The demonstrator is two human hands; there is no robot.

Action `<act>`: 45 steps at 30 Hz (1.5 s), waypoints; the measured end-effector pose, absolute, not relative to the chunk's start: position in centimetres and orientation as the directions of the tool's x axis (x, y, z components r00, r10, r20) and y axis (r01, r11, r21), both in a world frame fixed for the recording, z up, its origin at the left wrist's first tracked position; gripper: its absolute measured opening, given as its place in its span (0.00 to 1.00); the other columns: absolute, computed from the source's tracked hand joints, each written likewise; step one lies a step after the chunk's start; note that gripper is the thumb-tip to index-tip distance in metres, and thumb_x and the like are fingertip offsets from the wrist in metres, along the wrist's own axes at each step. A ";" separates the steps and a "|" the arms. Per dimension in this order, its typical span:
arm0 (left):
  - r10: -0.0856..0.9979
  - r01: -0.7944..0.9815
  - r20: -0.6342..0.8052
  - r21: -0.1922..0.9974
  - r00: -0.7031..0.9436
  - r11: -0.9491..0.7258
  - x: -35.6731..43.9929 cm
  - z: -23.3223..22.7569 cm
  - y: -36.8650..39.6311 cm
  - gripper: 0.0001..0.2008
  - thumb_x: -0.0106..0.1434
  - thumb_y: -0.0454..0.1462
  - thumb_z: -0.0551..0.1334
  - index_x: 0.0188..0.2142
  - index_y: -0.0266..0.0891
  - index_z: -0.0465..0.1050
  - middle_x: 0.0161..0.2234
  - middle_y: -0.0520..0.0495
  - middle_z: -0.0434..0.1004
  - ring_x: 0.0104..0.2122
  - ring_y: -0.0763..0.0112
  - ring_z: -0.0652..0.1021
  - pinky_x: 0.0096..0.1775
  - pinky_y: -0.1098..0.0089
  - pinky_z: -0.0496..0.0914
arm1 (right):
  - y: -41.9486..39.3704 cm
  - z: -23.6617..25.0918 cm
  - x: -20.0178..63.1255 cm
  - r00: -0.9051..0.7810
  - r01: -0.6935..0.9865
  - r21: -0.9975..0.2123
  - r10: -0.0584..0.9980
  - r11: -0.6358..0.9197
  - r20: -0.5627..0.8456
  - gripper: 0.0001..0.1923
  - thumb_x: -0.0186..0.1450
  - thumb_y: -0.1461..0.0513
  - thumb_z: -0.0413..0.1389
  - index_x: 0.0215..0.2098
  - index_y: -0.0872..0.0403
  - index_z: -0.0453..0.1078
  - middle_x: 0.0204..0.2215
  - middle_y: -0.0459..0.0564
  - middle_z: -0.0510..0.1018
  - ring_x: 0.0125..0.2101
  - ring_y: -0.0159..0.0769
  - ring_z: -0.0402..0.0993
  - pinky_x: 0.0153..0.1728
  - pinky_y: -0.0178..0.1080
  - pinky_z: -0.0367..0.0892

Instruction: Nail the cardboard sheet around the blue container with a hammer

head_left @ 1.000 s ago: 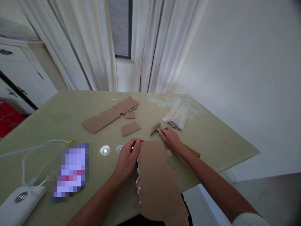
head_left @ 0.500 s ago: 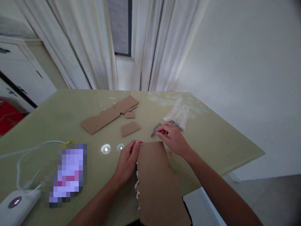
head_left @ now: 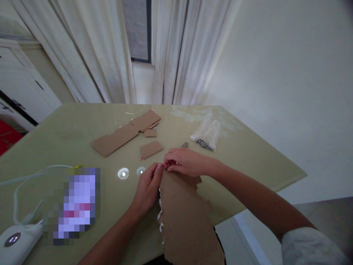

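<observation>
A brown cardboard piece (head_left: pixel 184 221) runs from the table's front edge toward the middle, with white looped or blobby material along its left edge. My left hand (head_left: pixel 149 186) is closed on its far left corner, thumb on top. Right beside that thumb, my right hand (head_left: pixel 182 162) reaches across the far end with fingers pinched together at the corner. What the right fingers hold, if anything, is too small to make out. Just beyond them lies a flat grey object (head_left: pixel 184 145), partly hidden behind the hand.
Cardboard strips (head_left: pixel 124 134) and a smaller cardboard piece (head_left: pixel 151 149) lie farther back. A clear plastic bag (head_left: pixel 208 132) with small dark metal bits is at the right. On the left are a pixelated object (head_left: pixel 77 202), a white device (head_left: pixel 19 239) and white cables (head_left: pixel 16 198).
My right hand has moved left from beside the grey object to the cardboard's far left corner, meeting my left hand. My left hand keeps its hold. The view has shifted slightly.
</observation>
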State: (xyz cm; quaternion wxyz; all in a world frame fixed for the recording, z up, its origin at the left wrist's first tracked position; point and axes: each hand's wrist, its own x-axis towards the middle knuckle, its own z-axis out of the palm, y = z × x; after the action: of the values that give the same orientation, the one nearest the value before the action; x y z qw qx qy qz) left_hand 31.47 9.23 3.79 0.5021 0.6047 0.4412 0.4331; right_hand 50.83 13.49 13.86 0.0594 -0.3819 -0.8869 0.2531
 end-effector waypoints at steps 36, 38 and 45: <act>0.970 0.156 0.094 0.979 0.226 -0.131 31.2 3.8 9.4 0.21 0.76 0.50 0.56 0.43 0.39 0.82 0.36 0.47 0.84 0.36 0.60 0.79 0.37 0.66 0.68 | 18.0 13.8 49.0 -0.824 0.563 -0.382 0.462 0.733 -0.327 0.02 0.62 0.65 0.60 0.33 0.55 0.76 0.28 0.44 0.79 0.27 0.30 0.67 0.31 0.34 0.61; 0.968 0.167 0.093 0.977 0.231 -0.134 31.2 3.8 9.3 0.22 0.76 0.50 0.56 0.43 0.39 0.82 0.35 0.47 0.84 0.36 0.60 0.79 0.36 0.66 0.68 | 18.0 13.8 48.7 -0.835 0.543 -0.342 0.450 0.767 -0.318 0.02 0.60 0.65 0.60 0.32 0.55 0.75 0.27 0.44 0.79 0.26 0.31 0.65 0.30 0.35 0.60; 0.969 0.185 0.104 0.972 0.224 -0.147 31.2 4.1 9.4 0.21 0.76 0.50 0.56 0.43 0.39 0.83 0.36 0.45 0.84 0.37 0.58 0.79 0.39 0.65 0.68 | 17.7 14.4 48.9 -0.849 0.524 -0.365 0.438 0.770 -0.295 0.03 0.61 0.67 0.61 0.34 0.55 0.76 0.30 0.45 0.81 0.28 0.31 0.70 0.33 0.34 0.61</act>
State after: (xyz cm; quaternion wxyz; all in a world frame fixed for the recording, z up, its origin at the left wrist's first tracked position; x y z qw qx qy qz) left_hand 31.15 9.44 4.09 0.4649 0.6292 0.4585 0.4216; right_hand 48.93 17.66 14.42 -0.0970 -0.2569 -0.9357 0.2216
